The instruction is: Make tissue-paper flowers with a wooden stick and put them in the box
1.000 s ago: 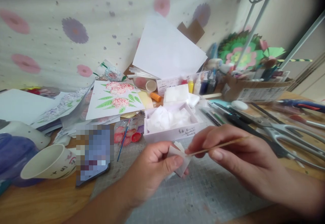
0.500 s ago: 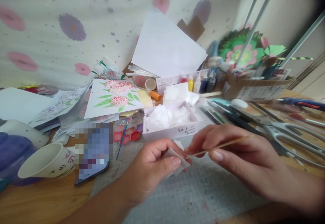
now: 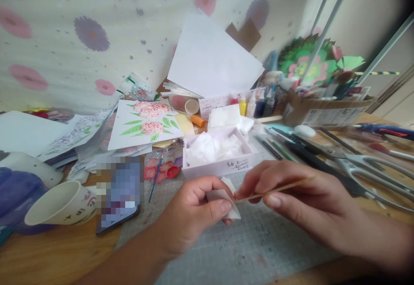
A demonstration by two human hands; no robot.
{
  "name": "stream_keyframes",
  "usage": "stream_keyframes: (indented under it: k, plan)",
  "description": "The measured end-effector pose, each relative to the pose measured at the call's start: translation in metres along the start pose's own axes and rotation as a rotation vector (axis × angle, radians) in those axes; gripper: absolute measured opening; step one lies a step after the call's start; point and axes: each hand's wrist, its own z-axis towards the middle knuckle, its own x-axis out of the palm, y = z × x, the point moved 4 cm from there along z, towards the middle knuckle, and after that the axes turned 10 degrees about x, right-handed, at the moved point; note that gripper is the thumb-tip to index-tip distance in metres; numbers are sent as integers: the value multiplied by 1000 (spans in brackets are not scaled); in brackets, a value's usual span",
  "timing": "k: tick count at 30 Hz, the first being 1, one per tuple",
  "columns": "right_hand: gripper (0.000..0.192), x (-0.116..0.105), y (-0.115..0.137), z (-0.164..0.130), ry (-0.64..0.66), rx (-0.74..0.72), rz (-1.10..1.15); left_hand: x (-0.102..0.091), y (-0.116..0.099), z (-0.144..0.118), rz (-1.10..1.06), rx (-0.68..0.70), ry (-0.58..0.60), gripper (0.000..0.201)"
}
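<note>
My left hand (image 3: pixel 197 209) pinches a small folded piece of white paper (image 3: pixel 225 201) between thumb and fingers, just above the grey cutting mat (image 3: pixel 246 246). My right hand (image 3: pixel 300 198) holds a thin wooden stick (image 3: pixel 274 189) whose tip touches the paper at its right edge. Both hands hover close together in front of a white box (image 3: pixel 220 153) filled with white tissue pieces.
A tipped paper cup (image 3: pixel 61 203) and a phone (image 3: pixel 118 192) lie at the left. Flower paintings (image 3: pixel 145 123), a blue brush (image 3: pixel 156 176) and red caps sit behind. Scissors (image 3: pixel 365 168), pens and a cardboard box (image 3: pixel 326 110) of paper flowers crowd the right.
My left hand has turned the paper piece slightly and lowered it; the stick's tip stays against it. The view shifted a little.
</note>
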Motion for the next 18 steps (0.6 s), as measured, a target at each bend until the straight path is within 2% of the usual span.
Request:
stream_keyframes:
  k: [12, 18]
  plan:
    - [22, 0, 1, 0, 36, -20, -15, 0, 1, 0, -7, -14, 31, 17]
    - [19, -2, 1, -1, 13, -25, -41, 2, 0, 1, 60, -56, -5, 18]
